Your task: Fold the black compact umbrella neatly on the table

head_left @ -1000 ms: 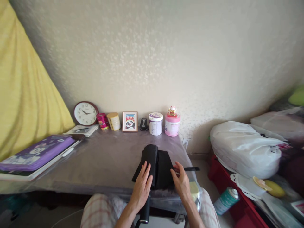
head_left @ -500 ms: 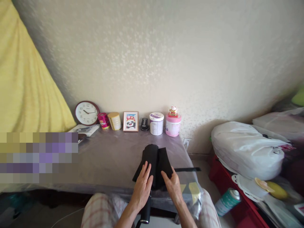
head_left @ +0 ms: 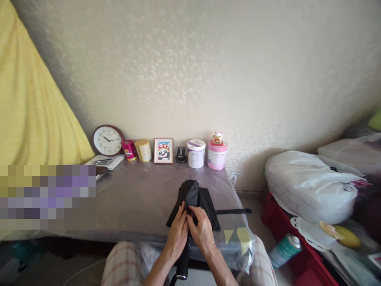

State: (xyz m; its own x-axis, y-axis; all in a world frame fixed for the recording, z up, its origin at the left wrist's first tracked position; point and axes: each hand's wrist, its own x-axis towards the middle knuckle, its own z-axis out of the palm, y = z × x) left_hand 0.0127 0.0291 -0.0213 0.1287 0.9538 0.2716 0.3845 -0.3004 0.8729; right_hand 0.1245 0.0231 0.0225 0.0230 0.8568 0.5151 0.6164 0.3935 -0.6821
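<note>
As our flat left hand [head_left: 177, 231] presses and right hand [head_left: 202, 229] pinches the umbrella [head_left: 210, 207], slackening could unroll fabric [head_left: 190, 193] beyond them

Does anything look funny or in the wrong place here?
A little! The round clock leans against the wall instead of hanging, and a black strap pokes from the umbrella past the right edge of the table. I see no spill.
</note>
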